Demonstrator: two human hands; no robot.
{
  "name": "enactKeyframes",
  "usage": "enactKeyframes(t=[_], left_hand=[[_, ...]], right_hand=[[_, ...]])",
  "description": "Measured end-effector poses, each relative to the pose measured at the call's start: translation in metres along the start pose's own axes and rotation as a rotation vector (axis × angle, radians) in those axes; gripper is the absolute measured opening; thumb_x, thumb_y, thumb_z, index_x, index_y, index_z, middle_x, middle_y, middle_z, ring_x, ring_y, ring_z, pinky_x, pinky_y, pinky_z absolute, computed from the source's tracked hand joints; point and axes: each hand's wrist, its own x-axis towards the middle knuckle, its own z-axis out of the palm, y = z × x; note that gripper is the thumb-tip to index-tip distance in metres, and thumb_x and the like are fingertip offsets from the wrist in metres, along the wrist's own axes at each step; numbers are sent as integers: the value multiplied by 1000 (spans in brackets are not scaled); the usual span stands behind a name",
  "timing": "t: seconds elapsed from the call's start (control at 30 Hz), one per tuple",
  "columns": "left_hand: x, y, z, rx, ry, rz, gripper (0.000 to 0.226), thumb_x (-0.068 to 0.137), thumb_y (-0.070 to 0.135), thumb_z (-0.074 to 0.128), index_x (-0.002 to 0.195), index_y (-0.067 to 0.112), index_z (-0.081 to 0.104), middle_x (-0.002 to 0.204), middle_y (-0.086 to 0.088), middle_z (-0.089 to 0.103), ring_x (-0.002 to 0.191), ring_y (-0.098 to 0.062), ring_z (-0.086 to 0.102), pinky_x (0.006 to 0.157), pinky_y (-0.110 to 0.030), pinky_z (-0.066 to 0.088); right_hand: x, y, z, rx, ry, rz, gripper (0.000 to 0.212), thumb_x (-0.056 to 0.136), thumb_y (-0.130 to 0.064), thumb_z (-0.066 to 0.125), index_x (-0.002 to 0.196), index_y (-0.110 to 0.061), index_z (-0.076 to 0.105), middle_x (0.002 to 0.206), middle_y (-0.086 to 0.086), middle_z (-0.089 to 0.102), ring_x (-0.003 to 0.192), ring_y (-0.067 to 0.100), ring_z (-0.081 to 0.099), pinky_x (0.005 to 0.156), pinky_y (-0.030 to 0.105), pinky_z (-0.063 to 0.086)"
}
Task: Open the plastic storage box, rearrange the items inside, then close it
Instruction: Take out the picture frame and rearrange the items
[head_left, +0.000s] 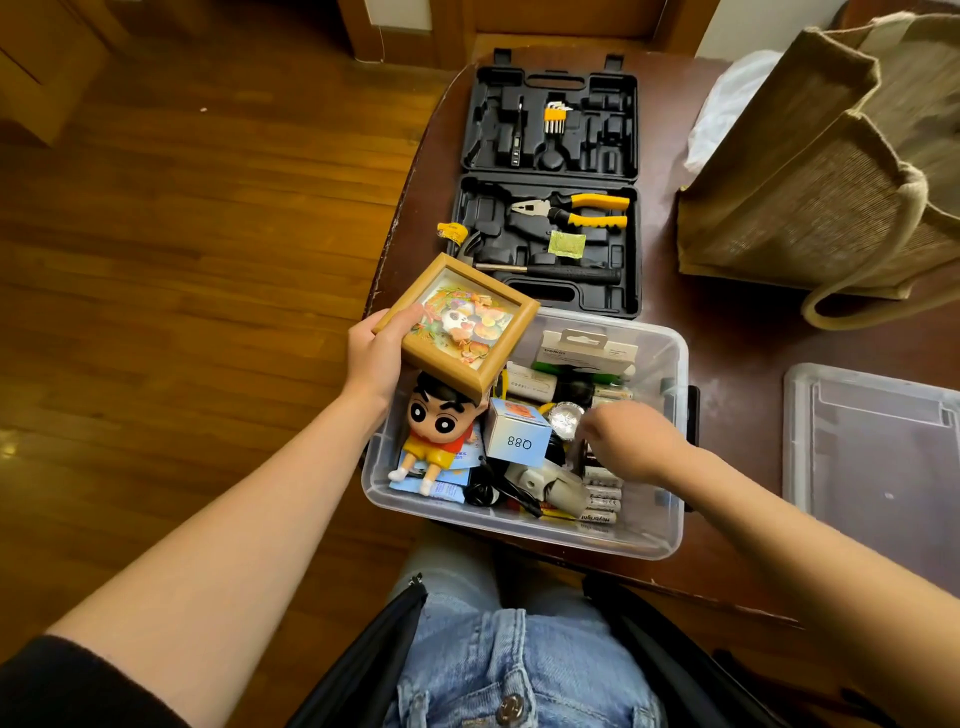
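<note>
The clear plastic storage box (670, 540) stands open at the table's near edge. Its lid (878, 457) lies flat to the right. My left hand (376, 358) holds a wooden picture frame (457, 325) tilted above the box's far left corner. My right hand (631, 441) reaches down into the right half of the box, fingers curled among the items; what they touch is hidden. Inside lie a cartoon boy figure (434, 431), a small blue and white carton (519, 436), a silver flashlight head (566, 420), several batteries (602, 499), a white packaged item (587, 353) and black cables (485, 491).
An open black tool case (550, 192) with yellow-handled pliers (582, 208) and a hammer lies just behind the box. A large burlap bag (821, 171) stands at the back right. The table edge drops to wooden floor (182, 260) on the left. My lap is below.
</note>
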Motion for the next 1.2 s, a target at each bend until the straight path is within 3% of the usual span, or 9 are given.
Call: enactKeyframes(t=[0.07, 0.13, 0.23, 0.33, 0.43, 0.6, 0.7, 0.97, 1.2], left_hand=[[0, 0, 0, 2, 2, 2, 6, 88, 23, 63, 91, 19, 67, 92, -2, 70, 84, -12, 67, 63, -19, 52], [-1, 0, 1, -2, 2, 6, 5, 88, 23, 63, 90, 21, 67, 91, 0, 70, 82, -9, 67, 60, -18, 52], [-3, 1, 1, -5, 5, 15, 4, 88, 23, 63, 88, 22, 67, 89, 1, 70, 80, -8, 67, 59, -17, 52], [-4, 1, 1, -6, -1, 8, 4, 88, 24, 64, 89, 22, 67, 90, 1, 71, 82, -9, 67, 61, -18, 52], [-3, 1, -1, -16, -10, -6, 5, 87, 26, 64, 89, 23, 68, 91, 2, 72, 85, -11, 68, 67, -23, 53], [-3, 4, -2, -41, -39, -35, 9, 85, 28, 66, 91, 22, 69, 92, 1, 73, 89, -16, 68, 75, -30, 54], [-5, 7, -1, -76, -65, -36, 10, 87, 27, 64, 95, 23, 68, 92, 2, 73, 84, -12, 69, 65, -26, 55], [-21, 23, 2, -32, -194, 42, 14, 89, 26, 61, 101, 22, 67, 90, 3, 72, 79, -8, 68, 58, -22, 53], [-41, 30, 4, 118, -380, 105, 20, 88, 13, 60, 106, 20, 65, 96, 1, 70, 81, -6, 67, 63, -17, 52]], right_hand=[[-1, -3, -3, 345, 113, 34, 29, 96, -36, 47, 109, -14, 62, 106, 0, 68, 89, 16, 61, 77, 33, 51], [-4, -14, -7, 550, 70, -83, 57, 84, -53, 59, 130, -22, 47, 126, -6, 57, 108, 11, 54, 90, 31, 48], [-2, -36, 1, 204, 51, -232, 90, 72, -53, 71, 145, -27, 26, 144, -3, 39, 129, 18, 39, 101, 38, 41], [7, -47, 9, 61, 170, -202, 71, 78, -34, 66, 140, -23, 34, 134, 2, 48, 120, 24, 48, 87, 35, 47], [5, -37, 1, 211, 267, -132, 44, 79, -34, 64, 118, -20, 47, 108, 1, 61, 95, 23, 59, 68, 32, 47], [-22, 2, -21, 403, 344, 48, 50, 76, -32, 66, 119, -18, 45, 99, 1, 62, 84, 21, 59, 62, 34, 50], [-34, 17, -24, 353, 411, 135, 43, 77, -35, 64, 112, -19, 44, 86, -4, 53, 72, 18, 50, 48, 25, 35], [-31, 19, -8, 173, 577, 93, 47, 82, -25, 66, 124, -16, 47, 117, 5, 56, 105, 25, 51, 73, 35, 45], [-30, 13, -10, 91, 742, 164, 25, 72, -4, 68, 94, -10, 57, 95, 8, 57, 85, 30, 50, 61, 33, 34]])
